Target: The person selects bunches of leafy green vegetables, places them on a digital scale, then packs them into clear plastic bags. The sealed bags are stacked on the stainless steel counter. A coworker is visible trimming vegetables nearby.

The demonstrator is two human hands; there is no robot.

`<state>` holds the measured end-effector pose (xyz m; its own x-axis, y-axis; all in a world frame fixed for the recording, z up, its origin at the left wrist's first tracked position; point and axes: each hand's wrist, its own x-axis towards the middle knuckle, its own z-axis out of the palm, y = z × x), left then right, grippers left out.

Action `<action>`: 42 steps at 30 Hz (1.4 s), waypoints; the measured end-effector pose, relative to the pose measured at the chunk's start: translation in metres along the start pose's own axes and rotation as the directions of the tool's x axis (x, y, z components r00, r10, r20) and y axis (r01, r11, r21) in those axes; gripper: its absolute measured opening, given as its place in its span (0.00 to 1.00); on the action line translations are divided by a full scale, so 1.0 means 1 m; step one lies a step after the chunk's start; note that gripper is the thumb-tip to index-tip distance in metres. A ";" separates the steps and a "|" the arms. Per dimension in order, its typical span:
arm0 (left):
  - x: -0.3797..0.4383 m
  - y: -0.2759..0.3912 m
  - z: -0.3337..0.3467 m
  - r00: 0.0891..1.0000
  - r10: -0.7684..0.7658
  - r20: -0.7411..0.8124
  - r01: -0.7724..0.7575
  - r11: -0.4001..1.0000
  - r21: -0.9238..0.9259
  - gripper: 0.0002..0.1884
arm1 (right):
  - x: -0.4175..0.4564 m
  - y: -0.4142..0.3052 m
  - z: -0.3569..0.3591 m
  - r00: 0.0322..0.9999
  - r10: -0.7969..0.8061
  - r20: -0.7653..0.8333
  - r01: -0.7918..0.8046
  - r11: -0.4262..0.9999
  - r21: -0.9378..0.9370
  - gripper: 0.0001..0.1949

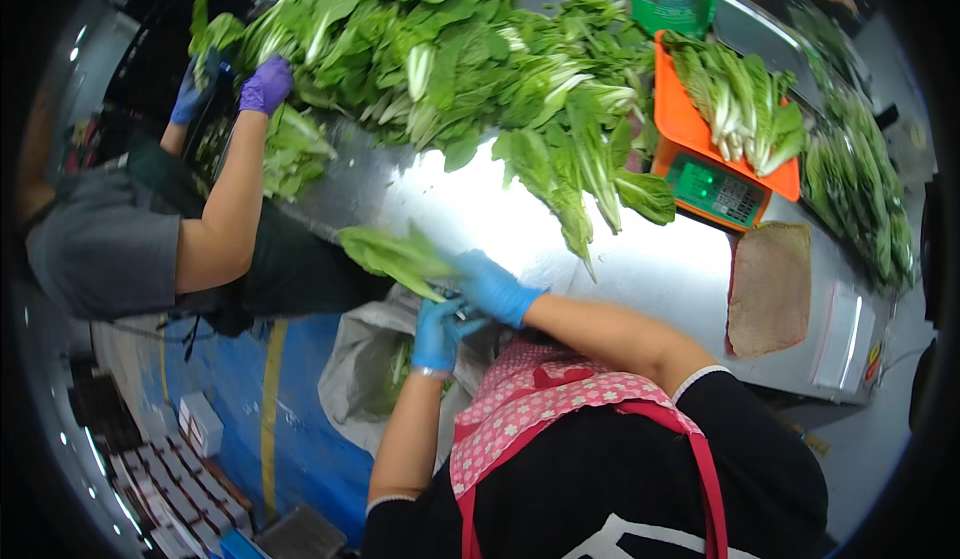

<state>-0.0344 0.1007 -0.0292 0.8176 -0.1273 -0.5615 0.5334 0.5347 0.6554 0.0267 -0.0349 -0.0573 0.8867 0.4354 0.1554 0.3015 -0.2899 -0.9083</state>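
Note:
My left hand (436, 334), in a blue glove, grips the stem end of a leafy green vegetable (394, 259) in front of my apron. Blurred by motion, my right hand (491, 285), also blue-gloved, is at the base of the same vegetable. Whether a tool is between my fingers cannot be made out. Below my hands an open whitish sack (349, 368) holds leaf scraps (397, 371). A large heap of leafy greens (457, 56) covers the far side of the metal table (442, 191), and a few loose heads (551, 176) lie nearer me.
An orange digital scale (716, 184) carries several heads of greens (731, 105). Bagged greens (859, 176), a brown cloth (769, 289) and clear plastic bags (844, 334) are at right. A co-worker's purple-gloved hand (266, 85) and blue-gloved hand (195, 90) handle greens at left.

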 end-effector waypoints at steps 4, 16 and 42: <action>-0.030 0.003 0.012 0.999 0.043 -0.011 -0.044 0.942 -0.331 0.22 | -0.018 -0.064 0.038 0.977 0.103 0.186 -0.027 0.929 -0.370 0.16; -0.107 -0.054 -0.195 0.774 0.416 -0.478 0.195 0.561 0.805 0.35 | -0.087 -0.021 -0.127 0.859 0.134 -0.493 -0.409 0.761 -0.504 0.25; 0.080 -0.048 0.122 0.984 -0.071 0.162 0.021 0.957 0.290 0.11 | -0.084 0.027 -0.112 0.774 0.554 -0.307 -0.187 0.663 0.725 0.25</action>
<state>0.0318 -0.0364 -0.0438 0.8020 -0.2983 -0.5176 0.5906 0.2664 0.7617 -0.0007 -0.1751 -0.0511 0.9607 -0.0851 -0.2641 -0.2204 0.3446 -0.9125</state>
